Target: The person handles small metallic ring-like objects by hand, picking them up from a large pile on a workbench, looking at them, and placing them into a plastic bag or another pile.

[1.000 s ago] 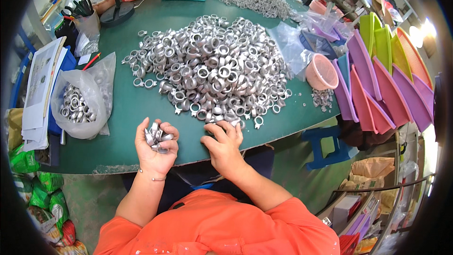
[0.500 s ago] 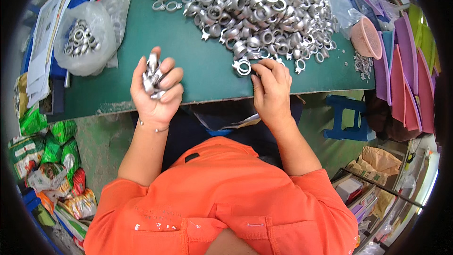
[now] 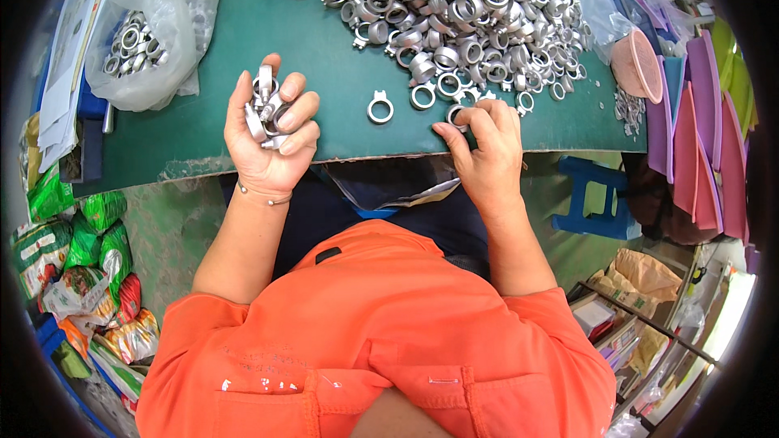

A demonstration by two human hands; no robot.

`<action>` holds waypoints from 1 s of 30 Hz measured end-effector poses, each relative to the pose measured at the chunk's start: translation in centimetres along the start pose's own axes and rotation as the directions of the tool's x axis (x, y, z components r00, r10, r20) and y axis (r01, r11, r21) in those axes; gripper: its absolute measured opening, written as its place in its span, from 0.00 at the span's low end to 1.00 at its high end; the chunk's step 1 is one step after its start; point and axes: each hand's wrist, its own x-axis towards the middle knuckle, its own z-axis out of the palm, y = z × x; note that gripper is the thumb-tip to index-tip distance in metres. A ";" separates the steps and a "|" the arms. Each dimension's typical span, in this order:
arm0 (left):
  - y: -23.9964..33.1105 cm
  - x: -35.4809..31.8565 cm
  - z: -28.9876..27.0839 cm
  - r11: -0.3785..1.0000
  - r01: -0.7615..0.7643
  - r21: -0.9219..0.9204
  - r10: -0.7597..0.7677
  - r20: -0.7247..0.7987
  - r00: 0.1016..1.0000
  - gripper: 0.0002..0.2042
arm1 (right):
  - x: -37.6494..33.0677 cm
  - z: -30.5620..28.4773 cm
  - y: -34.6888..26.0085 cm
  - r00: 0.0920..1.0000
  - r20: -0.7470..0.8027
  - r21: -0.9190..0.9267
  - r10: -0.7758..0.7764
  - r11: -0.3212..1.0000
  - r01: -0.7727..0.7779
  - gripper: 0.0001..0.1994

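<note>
My left hand (image 3: 266, 164), palm up above the table's near edge, is curled around several silver metal rings (image 3: 264, 107) with small tabs. At the front of a large heap of such rings (image 3: 479, 28), my right hand (image 3: 497, 150) is bent down to the tabletop. A metal ring (image 3: 452, 120) sits between its thumb and fingers, partly covered by them. One loose ring (image 3: 380, 121) lies flat to the left of that hand, its tab pointing away from me. Another ring (image 3: 423, 107) rests between it and the heap.
On the green table (image 3: 324, 142), a clear plastic bag (image 3: 146, 96) with more rings stands at the left beside papers (image 3: 75, 57). A pink basket (image 3: 635, 65) and small metal scraps (image 3: 629, 109) are at the right, next to coloured bins (image 3: 704, 113). A blue stool (image 3: 596, 199) stands below.
My right hand has shifted slightly right and nearer. Rings at the heap's front have been spread apart, and one lies alone on the tabletop. My left hand still holds its rings.
</note>
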 end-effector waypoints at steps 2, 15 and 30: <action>0.0 -0.1 0.0 1.000 -0.003 -0.001 0.003 0.004 1.000 0.17 | -0.3 0.1 0.5 0.999 -0.022 0.062 -0.034 0.997 0.036 0.12; 0.0 0.1 0.0 1.000 0.004 -0.016 -0.004 0.015 1.000 0.17 | -1.7 -0.5 -0.8 0.769 0.617 0.756 0.168 -0.398 -0.519 0.15; -0.2 -0.1 -0.1 1.000 0.009 -0.011 -0.008 0.009 1.000 0.17 | -2.8 -2.4 -2.4 0.610 0.708 0.479 0.356 0.392 -0.785 0.12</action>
